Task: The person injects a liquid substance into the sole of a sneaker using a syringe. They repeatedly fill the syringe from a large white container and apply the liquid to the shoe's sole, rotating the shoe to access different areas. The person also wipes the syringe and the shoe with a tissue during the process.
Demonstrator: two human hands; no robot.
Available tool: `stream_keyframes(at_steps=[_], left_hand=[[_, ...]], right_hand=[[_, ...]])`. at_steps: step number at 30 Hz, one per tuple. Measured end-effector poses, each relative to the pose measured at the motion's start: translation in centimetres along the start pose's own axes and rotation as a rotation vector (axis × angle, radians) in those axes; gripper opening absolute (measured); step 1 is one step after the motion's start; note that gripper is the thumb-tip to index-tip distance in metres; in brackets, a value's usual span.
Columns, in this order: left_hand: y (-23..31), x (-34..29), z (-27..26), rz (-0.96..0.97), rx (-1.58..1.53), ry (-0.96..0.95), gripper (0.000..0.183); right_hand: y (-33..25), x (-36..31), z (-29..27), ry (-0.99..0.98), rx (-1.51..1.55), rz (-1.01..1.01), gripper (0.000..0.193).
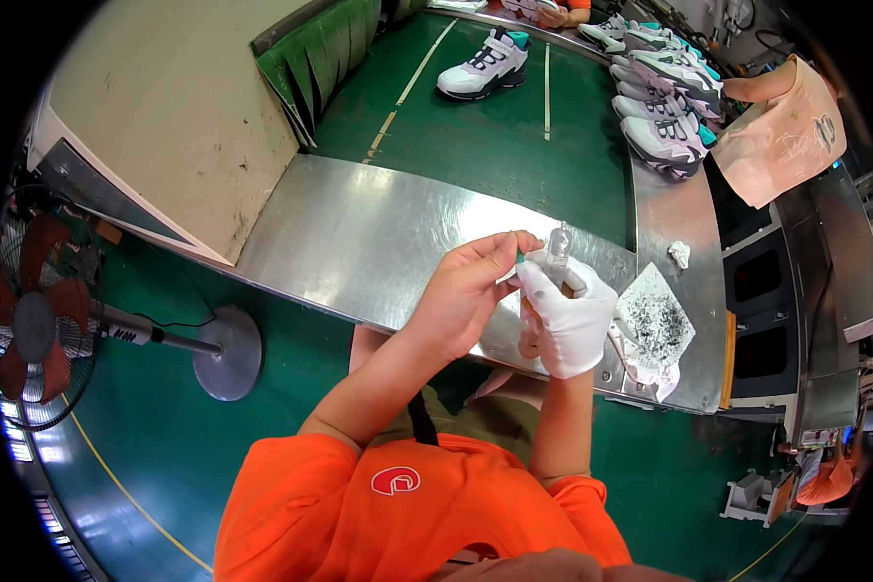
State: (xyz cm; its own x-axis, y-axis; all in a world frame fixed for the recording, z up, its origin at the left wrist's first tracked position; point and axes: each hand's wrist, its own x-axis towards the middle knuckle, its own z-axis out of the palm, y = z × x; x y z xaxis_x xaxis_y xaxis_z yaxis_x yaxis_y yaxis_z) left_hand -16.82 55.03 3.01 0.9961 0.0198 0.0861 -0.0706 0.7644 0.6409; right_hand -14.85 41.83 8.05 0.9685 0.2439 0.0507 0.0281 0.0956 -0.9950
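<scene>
the gloved right hand (pixel 574 320) holds a small clear container (pixel 559 242) above the metal counter (pixel 359 233); the bare left hand (pixel 464 291) pinches close beside it, what it holds unclear. a loose gloved grip could let the container slip and drop.

clear tube (pixel 559 243) partly hidden; green bit (pixel 520 259) too small

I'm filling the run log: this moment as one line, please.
right hand: gloved, holding clear bottle | left hand: bare, beside bottle, grip unclear | belt: shoe between tape lines
</scene>
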Motion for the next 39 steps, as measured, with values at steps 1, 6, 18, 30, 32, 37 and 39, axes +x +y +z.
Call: stream_keyframes(at_steps=[1,6,18,30,32,37,39], left_hand=[[-0.2,0.1,-0.1,0.000,0.016,0.012,0.020],[0.3,0.0,1.3,0.016,0.059,0.117,0.021],[1.8,0.2,1.1,0.185,0.066,0.118,0.022],[1.1,0.7,-0.1,0.271,0.285,0.054,0.021],[1.4,0.7,-0.1,0.270,0.354,0.044,0.021],[2.5,1.0,1.0,0.318,0.336,0.148,0.022],[3.7,1.3,1.0,0.374,0.285,0.109,0.022]], right_hand=[[0.4,0.0,0.1,0.034,-0.035,-0.051,0.012],[0.3,-0.8,0.1,0.042,0.037,-0.024,0.009],[1.4,-0.3,0.2,-0.077,-0.204,0.144,0.018],[1.0,-0.2,0.3,-0.088,-0.177,0.155,0.021],[0.8,-0.2,0.3,-0.094,-0.166,0.172,0.022],[1.4,-0.2,0.5,-0.094,-0.216,0.154,0.024],[1.3,-0.3,0.6,-0.056,-0.113,0.181,0.022]])
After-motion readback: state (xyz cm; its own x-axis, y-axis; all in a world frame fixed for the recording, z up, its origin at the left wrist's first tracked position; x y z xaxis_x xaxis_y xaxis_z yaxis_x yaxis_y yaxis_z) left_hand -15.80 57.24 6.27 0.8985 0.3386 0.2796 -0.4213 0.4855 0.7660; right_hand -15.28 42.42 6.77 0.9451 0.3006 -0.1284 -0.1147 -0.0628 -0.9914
